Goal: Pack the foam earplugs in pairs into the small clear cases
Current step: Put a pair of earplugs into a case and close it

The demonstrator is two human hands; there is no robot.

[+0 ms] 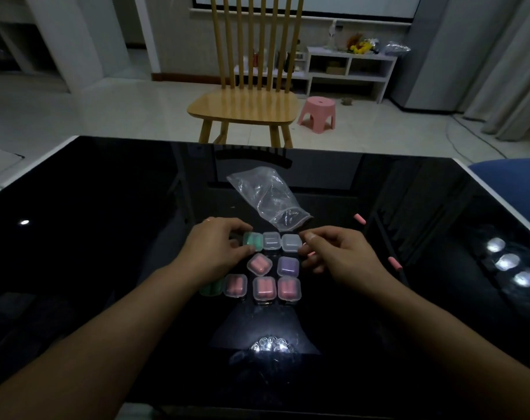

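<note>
Black glossy table with a crumpled clear zip bag lying just beyond both hands. Left hand pinches the green-filled case at the left end of the far row, right hand has curled fingers touching the clear case at the other end, packed cases sit nearer between the wrists. Few loose pink earplugs lie just right of the right hand

Wooden chair and pink stool behind table.

Both forearms are bare, with no sleeves in view. The left hand wears a thin ring; the right hand wears nothing.
</note>
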